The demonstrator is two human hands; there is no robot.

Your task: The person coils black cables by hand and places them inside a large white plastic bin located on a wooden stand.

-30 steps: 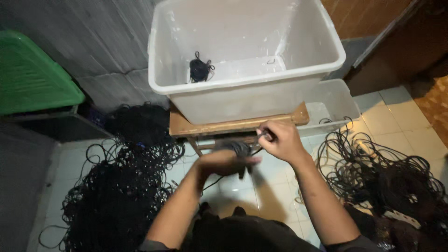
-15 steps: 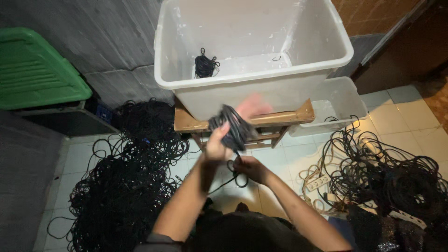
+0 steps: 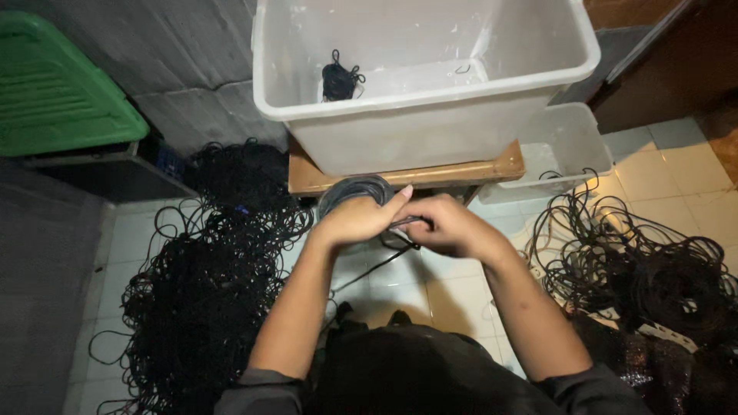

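Just above and behind the left hand (image 3: 360, 219), whose grip is clenching round it, the coiled black cable (image 3: 355, 190) is standing ring-upright, while the right hand (image 3: 446, 225) is pinching its loose end (image 3: 406, 222) immediately beside, between both grips.

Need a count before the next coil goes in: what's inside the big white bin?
One small black cable bundle lies on the floor of the white bin, left of middle. A thin dark loop lies farther right. The near wall hides the front strip of the floor.
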